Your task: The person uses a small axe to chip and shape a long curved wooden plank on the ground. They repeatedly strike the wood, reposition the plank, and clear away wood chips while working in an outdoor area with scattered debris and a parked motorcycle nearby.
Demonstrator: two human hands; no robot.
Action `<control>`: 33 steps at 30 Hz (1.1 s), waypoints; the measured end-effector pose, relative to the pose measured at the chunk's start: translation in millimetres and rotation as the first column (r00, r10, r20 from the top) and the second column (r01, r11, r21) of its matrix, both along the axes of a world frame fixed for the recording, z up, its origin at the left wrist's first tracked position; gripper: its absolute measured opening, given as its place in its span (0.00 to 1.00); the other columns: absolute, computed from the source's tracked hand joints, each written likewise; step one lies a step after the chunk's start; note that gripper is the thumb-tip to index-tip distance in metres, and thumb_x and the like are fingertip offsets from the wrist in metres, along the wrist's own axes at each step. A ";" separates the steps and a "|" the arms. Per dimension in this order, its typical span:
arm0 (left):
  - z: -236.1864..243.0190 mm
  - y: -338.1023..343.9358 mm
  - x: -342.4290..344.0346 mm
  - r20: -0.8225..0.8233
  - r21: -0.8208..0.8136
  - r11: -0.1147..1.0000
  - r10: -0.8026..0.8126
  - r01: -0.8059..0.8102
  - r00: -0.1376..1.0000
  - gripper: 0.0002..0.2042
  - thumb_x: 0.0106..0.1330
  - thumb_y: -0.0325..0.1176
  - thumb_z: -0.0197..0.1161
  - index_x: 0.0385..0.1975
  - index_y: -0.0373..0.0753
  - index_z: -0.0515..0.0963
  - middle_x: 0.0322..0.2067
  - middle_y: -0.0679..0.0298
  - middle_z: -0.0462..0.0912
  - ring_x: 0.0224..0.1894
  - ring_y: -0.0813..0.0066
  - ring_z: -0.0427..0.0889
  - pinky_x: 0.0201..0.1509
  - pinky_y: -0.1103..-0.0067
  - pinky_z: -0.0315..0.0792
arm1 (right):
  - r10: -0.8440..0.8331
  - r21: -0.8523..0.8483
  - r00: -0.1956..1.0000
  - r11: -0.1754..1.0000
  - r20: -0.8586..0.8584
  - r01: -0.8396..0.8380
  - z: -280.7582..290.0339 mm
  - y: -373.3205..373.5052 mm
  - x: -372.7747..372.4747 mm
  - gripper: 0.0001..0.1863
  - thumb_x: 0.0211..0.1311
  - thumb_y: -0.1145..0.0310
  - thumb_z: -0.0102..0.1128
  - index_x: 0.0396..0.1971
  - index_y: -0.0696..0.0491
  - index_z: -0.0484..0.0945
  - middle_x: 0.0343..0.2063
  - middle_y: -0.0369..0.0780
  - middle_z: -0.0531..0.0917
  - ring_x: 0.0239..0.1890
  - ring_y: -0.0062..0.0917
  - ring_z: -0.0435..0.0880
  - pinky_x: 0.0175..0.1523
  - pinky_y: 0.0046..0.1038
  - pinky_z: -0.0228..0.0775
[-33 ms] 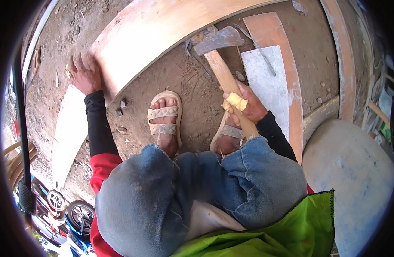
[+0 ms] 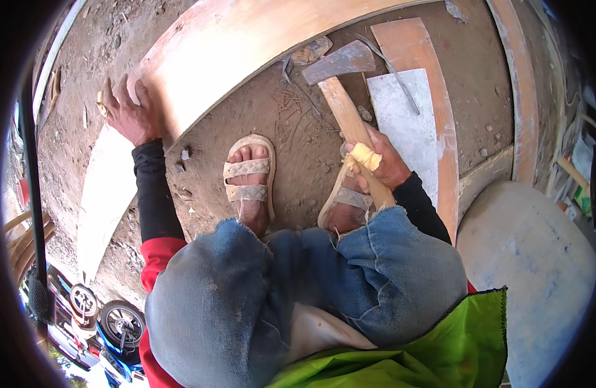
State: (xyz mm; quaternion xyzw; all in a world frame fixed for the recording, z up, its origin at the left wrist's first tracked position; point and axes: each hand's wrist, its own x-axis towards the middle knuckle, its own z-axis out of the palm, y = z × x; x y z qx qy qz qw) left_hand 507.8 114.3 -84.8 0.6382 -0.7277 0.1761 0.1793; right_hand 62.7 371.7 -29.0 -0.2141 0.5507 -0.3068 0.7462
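My right hand (image 2: 383, 163) is closed round the wooden handle of a hatchet (image 2: 350, 113). Its grey metal head points away from me, just short of a long pale board (image 2: 227, 48). Yellow wrapping covers a digit of that hand. My left hand (image 2: 131, 115) has its fingers spread at the left end of the long board, beside a whitish tapering panel (image 2: 107, 194). A yellow band circles one of its fingers. Whether the palm presses on the wood, I cannot tell.
My sandalled feet (image 2: 249, 171) stand on bare dirt between the hands. On the right lie a brown board (image 2: 418, 48), a grey-white sheet (image 2: 401, 97) and a large rounded pale panel (image 2: 524, 258). Nails (image 2: 288, 102) are scattered ahead. Motorcycles (image 2: 122, 326) stand at lower left.
My left fingers have lifted and spread wider. The hatchet and my right hand have shifted slightly to the right.
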 end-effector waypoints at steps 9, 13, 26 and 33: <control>2.1 118.2 -163.9 -0.199 0.292 0.739 -0.573 0.606 0.795 0.11 0.61 0.30 0.72 0.43 0.52 0.88 0.72 0.68 0.73 0.77 0.57 0.65 0.82 0.55 0.51 | 0.033 0.066 0.955 0.998 -0.295 -0.013 -1.1 68.3 10.4 0.32 0.71 0.63 0.68 0.69 0.60 0.69 0.58 0.48 0.77 0.61 0.34 0.76 0.67 0.35 0.66; -11.5 109.1 -183.4 -0.116 0.328 0.670 -0.671 0.666 0.732 0.14 0.64 0.30 0.65 0.48 0.51 0.88 0.76 0.67 0.67 0.81 0.57 0.58 0.84 0.52 0.43 | -0.011 -0.001 0.927 1.000 -0.374 0.012 -12.4 80.1 17.1 0.31 0.71 0.64 0.67 0.69 0.60 0.70 0.60 0.50 0.77 0.64 0.40 0.75 0.70 0.37 0.64; -17.4 104.3 -193.4 -0.159 0.454 0.574 -0.700 0.681 0.696 0.09 0.65 0.33 0.64 0.40 0.50 0.90 0.81 0.72 0.58 0.82 0.56 0.54 0.82 0.40 0.34 | -0.005 -0.013 0.919 1.000 -0.394 0.000 -16.9 80.3 12.9 0.31 0.72 0.63 0.66 0.70 0.59 0.69 0.61 0.52 0.77 0.67 0.42 0.73 0.72 0.38 0.63; -22.6 102.6 -183.4 -0.076 0.283 0.714 -0.648 0.640 0.758 0.10 0.63 0.30 0.67 0.41 0.54 0.88 0.77 0.72 0.66 0.79 0.59 0.62 0.83 0.46 0.34 | 0.026 0.029 0.926 0.999 -0.376 -0.016 -16.1 81.9 12.7 0.32 0.71 0.64 0.67 0.71 0.59 0.68 0.63 0.53 0.75 0.68 0.43 0.72 0.73 0.38 0.62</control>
